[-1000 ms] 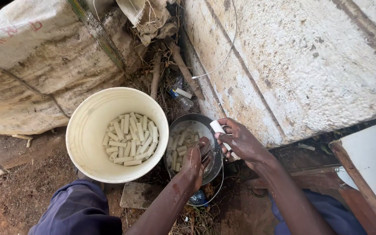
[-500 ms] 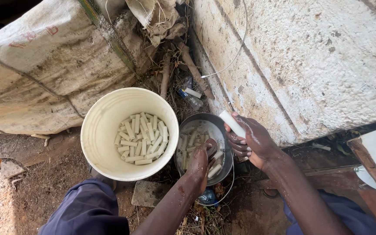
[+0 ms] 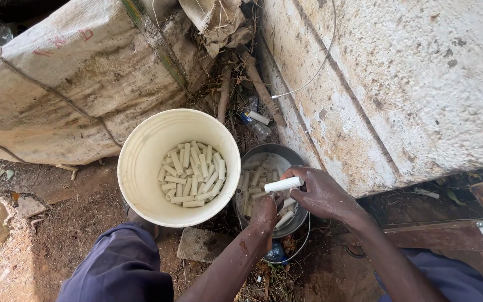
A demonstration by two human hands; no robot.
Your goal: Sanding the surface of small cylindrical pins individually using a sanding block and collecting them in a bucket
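The right hand (image 3: 322, 196) grips a short white tube (image 3: 284, 184) over the grey metal basin's (image 3: 264, 152) rim, best kept level, while the left hand (image 3: 265, 212) closes on tubes inside.

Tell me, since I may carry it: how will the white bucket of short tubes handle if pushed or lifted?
The white bucket looks rigid and wide-based, so probably steady on the dirt. Only a shallow layer of short tubes covers its bottom, so likely fairly light. The loose tubes would probably shift and roll if tilted.

White tube (image 3: 284, 184) lies level above metal pan (image 3: 264, 152).
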